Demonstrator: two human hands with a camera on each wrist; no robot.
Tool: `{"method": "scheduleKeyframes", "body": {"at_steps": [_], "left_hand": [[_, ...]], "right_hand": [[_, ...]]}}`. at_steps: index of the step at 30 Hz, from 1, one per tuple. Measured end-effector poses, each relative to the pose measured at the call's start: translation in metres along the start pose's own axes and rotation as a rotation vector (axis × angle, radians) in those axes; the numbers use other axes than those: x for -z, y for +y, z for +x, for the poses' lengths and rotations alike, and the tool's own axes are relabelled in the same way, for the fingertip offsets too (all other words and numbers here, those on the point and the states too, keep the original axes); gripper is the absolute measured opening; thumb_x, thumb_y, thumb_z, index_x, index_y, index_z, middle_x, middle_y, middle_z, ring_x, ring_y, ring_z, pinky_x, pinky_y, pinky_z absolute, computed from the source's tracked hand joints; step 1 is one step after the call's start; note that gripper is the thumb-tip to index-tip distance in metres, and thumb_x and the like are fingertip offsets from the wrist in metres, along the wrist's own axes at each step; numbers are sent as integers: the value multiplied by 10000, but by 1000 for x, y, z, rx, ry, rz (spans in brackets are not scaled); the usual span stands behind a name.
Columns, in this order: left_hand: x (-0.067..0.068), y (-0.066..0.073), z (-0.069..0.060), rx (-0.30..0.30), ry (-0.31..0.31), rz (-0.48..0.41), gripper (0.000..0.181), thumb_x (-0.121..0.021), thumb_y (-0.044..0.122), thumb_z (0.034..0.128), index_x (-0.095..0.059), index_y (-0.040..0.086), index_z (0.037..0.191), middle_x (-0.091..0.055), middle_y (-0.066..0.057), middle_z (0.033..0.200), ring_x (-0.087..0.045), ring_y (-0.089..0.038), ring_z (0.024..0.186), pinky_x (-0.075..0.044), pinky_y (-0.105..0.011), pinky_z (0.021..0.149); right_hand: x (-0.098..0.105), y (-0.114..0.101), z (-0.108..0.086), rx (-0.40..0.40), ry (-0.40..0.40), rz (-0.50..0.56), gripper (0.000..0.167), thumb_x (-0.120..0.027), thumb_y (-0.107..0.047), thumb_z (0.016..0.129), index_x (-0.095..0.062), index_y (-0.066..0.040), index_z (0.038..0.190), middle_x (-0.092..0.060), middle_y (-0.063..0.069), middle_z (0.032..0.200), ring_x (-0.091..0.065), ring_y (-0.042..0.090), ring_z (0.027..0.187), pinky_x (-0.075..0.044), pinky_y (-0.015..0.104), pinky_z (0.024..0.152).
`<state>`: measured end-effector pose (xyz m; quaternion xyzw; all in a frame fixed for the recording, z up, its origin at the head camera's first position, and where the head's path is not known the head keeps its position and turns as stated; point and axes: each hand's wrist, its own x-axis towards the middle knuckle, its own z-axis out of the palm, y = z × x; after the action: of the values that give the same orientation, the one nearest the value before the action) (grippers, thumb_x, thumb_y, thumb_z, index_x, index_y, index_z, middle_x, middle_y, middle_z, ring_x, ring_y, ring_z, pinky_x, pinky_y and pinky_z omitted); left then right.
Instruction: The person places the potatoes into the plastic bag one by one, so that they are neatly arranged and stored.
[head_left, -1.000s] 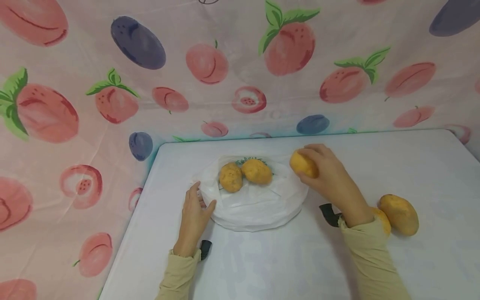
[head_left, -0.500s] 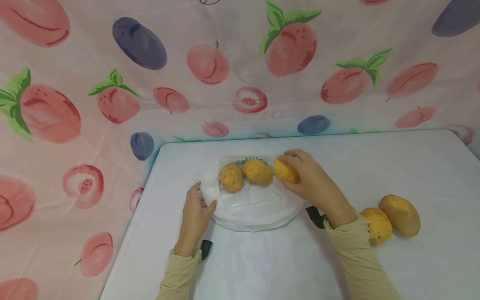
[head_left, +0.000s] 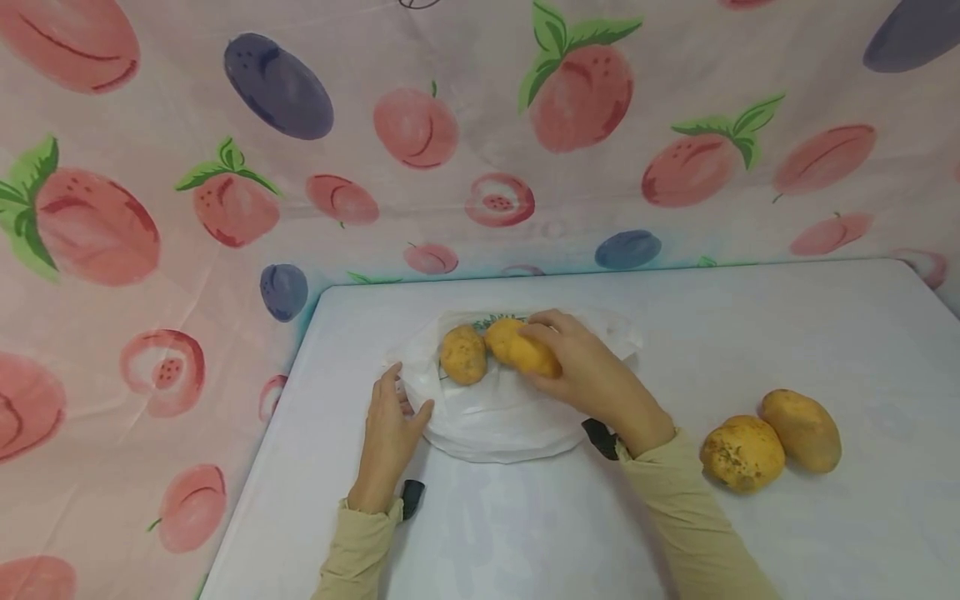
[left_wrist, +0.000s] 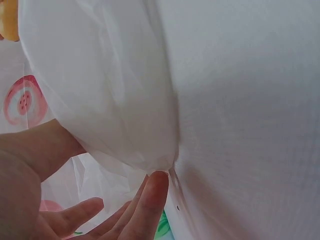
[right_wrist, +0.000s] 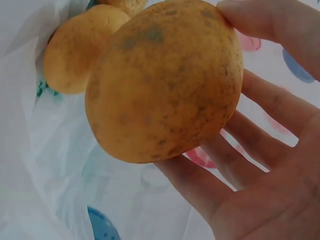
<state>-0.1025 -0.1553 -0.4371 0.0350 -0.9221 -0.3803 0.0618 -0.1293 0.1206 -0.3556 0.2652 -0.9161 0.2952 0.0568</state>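
Note:
My right hand (head_left: pixel 592 371) grips a yellow potato (head_left: pixel 536 357) between thumb and fingers above the white plastic bag (head_left: pixel 502 425). In the right wrist view, the held potato (right_wrist: pixel 165 82) has dark specks and the hand (right_wrist: pixel 260 150) curves round its side. Partly behind it lies a second potato (head_left: pixel 501 335), and a third potato (head_left: pixel 462 355) is to the left, both on the bag. My left hand (head_left: pixel 389 437) touches the bag's left edge; in the left wrist view, the fingers of this hand (left_wrist: pixel 95 200) rest against the plastic (left_wrist: pixel 110 95), relaxed rather than curled.
Two more potatoes, a spotted one (head_left: pixel 743 454) and a smoother one (head_left: pixel 801 430), lie side by side on the white table (head_left: pixel 525 533) at the right. A fruit-patterned cloth (head_left: pixel 465 75) stands behind the table and on its left.
My right hand has moved left with its potato, from the bag's right side to over the middle potato. The spotted potato has come fully into view. The left hand has stayed in place.

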Motion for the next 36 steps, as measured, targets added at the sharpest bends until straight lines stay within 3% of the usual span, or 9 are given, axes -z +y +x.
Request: {"method": "scheduleKeyframes", "body": {"at_steps": [9,16,30,36], "left_hand": [[0,0,0,8,-5,-4,718,-736,67,881,-339,-7,1475,-502,-242,1293,-634,-329,1010,-574,-424,835],[0,-1,1,5,-5,-9,726,-739,70,878,-335,-4,1476,-492,-244,1311,-636,-332,1017,-573,-425,836],[-1,-1,0,14,0,-5,736,-751,71,869,-339,10,1475,-500,-226,1299,-634,-312,1006,-573,-415,837],[-1,-2,0,13,-5,-5,722,-744,76,877,-340,10,1472,-498,-233,1296,-630,-317,1005,-568,-421,848]], "right_hand": [[-14,-6,8,0,-57,54,469,-787,-127,833,-634,-43,1268,-550,133,1326,-558,291,1181,-500,432,1029],[-27,-8,14,64,-92,63,419,-769,-92,828,-653,-37,1227,-562,94,1277,-552,250,1182,-497,392,1035],[-48,-15,20,65,-198,55,443,-773,-182,826,-662,-70,1240,-600,103,1274,-543,275,1216,-470,420,1059],[-55,-16,22,104,-218,40,431,-762,-219,831,-668,-68,1224,-623,100,1255,-576,265,1184,-472,419,1052]]}}
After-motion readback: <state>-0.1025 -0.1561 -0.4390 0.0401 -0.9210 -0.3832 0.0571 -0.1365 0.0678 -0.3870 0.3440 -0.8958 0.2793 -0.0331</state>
